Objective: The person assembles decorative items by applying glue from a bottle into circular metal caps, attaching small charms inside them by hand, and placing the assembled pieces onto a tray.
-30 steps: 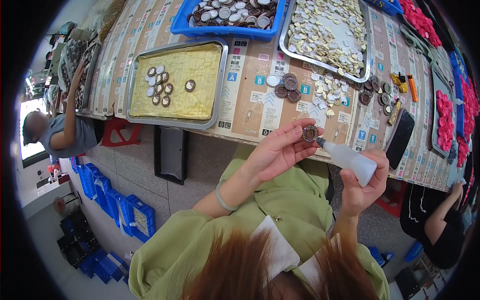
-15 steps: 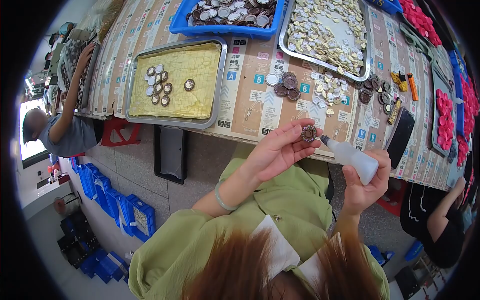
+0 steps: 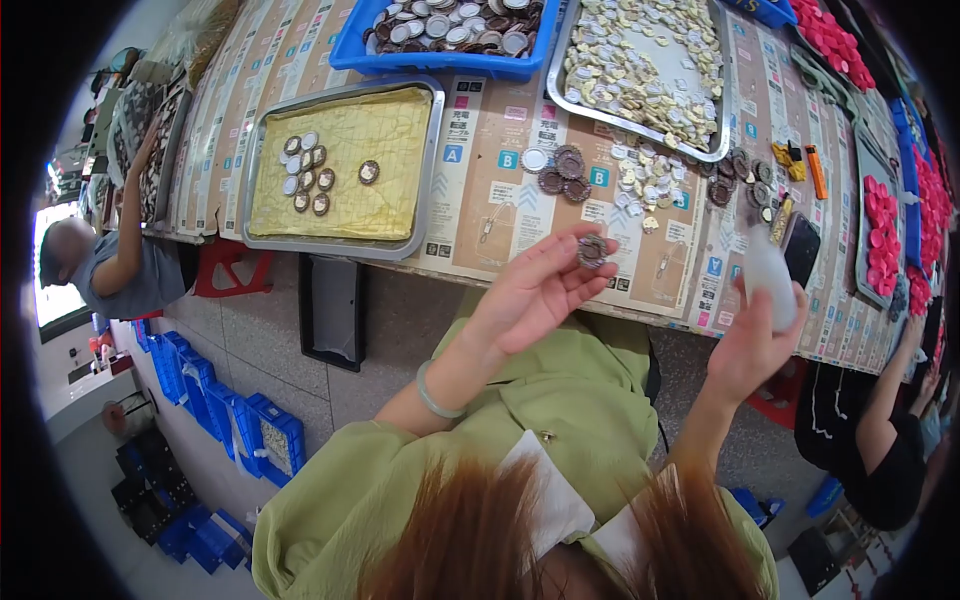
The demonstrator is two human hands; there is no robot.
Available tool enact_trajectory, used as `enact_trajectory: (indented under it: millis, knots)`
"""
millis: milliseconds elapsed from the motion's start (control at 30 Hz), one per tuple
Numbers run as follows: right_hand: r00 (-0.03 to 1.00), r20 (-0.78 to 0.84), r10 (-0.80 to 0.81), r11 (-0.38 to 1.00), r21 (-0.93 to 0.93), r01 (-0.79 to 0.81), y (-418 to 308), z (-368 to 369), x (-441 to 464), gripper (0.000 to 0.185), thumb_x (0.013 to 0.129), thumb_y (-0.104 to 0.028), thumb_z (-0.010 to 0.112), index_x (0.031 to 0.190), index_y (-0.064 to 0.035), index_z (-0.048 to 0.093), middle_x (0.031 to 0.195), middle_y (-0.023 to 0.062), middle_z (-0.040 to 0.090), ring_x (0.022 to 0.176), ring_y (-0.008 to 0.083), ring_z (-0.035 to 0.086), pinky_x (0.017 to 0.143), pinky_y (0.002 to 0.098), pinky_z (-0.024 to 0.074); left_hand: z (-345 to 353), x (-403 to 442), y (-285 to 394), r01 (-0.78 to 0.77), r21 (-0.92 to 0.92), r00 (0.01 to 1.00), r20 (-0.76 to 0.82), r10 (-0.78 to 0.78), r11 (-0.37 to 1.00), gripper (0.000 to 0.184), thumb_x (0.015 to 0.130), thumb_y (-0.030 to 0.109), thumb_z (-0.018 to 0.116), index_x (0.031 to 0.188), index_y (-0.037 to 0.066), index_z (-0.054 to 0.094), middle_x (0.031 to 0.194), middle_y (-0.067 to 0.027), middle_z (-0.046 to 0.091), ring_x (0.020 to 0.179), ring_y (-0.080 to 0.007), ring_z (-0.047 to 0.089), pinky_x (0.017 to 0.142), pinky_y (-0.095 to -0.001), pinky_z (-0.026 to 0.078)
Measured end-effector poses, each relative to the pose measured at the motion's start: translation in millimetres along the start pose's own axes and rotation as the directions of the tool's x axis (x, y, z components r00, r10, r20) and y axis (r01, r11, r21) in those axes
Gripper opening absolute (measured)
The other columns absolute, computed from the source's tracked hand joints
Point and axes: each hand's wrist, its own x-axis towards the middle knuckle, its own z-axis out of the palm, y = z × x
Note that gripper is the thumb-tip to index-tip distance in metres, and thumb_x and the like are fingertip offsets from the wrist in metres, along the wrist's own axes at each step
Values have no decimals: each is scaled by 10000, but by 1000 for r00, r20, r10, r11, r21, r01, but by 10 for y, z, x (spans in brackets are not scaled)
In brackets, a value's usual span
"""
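Between the thumb and fingers of my left hand (image 3: 535, 290) is a round dark brown piece (image 3: 592, 251) with a beaded rim, above the table's front edge. My right hand (image 3: 752, 345) grips a translucent white squeeze bottle (image 3: 768, 280), its dark tip pointing up and blurred. Beyond my left hand lie several brown round pieces (image 3: 568, 162) and a white disc (image 3: 535, 160). Small cream and white pieces (image 3: 650, 180) are heaped beside them. On a yellow-lined metal tray (image 3: 432, 165) at the left sit several brown-rimmed discs (image 3: 320, 204), some white.
A blue bin (image 3: 440, 64) of round pieces and a metal tray (image 3: 640, 132) of small cream pieces stand at the back. At right are a phone (image 3: 801, 250), an orange tool (image 3: 817, 173) and pink pieces (image 3: 884, 235). One person (image 3: 120, 265) is at left, another (image 3: 890, 460) at right.
The white bottle has swung right and upright in my right hand, away from the brown piece. My left hand has shifted slightly left with the piece.
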Motion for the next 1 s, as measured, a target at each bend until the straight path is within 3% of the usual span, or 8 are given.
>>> enact_trajectory:
  millis: [100,367,433,467,533,633,733,1000]
  knots:
    - [998,9,-66,976,-207,67,365,-229,276,347,744,76,555,1009,12,341,964,119,502,905,160,515,794,248,414,-22,5,52,-45,16,999,-29,45,999,293,890,162,410,1148,25,406,1102,-129,511,954,-191,539,823,-286,457]
    - [989,-29,-147,904,-411,122,702,-320,319,427,726,28,610,1039,8,320,963,114,504,912,169,506,791,255,411,-86,10,50,-51,4,997,-55,51,999,303,897,163,391,1172,37,413,1139,-160,490,957,-212,545,838,-297,454]
    - [865,17,-501,610,-702,367,697,-262,223,335,727,-33,632,970,-7,402,907,72,517,876,149,489,751,262,396,-79,22,43,-47,9,997,-63,48,999,304,897,167,389,1171,36,413,1140,-160,490,955,-211,546,836,-297,454]
    - [866,16,-500,611,-702,366,689,-193,165,335,727,-33,632,970,-7,402,907,72,517,876,149,489,751,262,396,-68,24,38,-42,11,997,-62,43,999,301,894,165,398,1163,32,408,1114,-145,505,948,-200,545,829,-293,454]
    - [970,240,-19,767,-620,169,643,-2,24,231,720,-106,650,857,-26,482,815,59,519,810,171,481,725,296,367,-50,32,24,-34,17,998,-60,34,999,298,890,163,407,1155,27,403,1088,-130,520,941,-189,544,822,-289,453]
    - [881,454,-136,494,-739,458,718,301,46,202,701,-138,656,806,-32,520,774,81,521,770,231,477,719,342,349,-29,33,-8,-21,15,997,-68,22,1000,302,888,164,412,1156,25,406,1081,-135,522,935,-191,546,823,-293,452]
    - [845,528,-89,438,-741,509,756,357,89,219,680,-119,650,838,-28,528,801,90,540,787,263,475,713,359,352,-47,6,-6,-23,18,997,-79,24,1000,301,886,162,416,1154,24,411,1079,-140,522,929,-195,547,822,-296,452]
    - [871,470,-140,524,-712,468,731,229,72,223,688,-33,611,898,-28,537,808,79,555,811,251,490,748,353,360,-124,43,-50,-1,-12,997,-79,0,1000,294,893,165,396,1148,22,425,1108,-158,507,921,-207,553,815,-310,461]
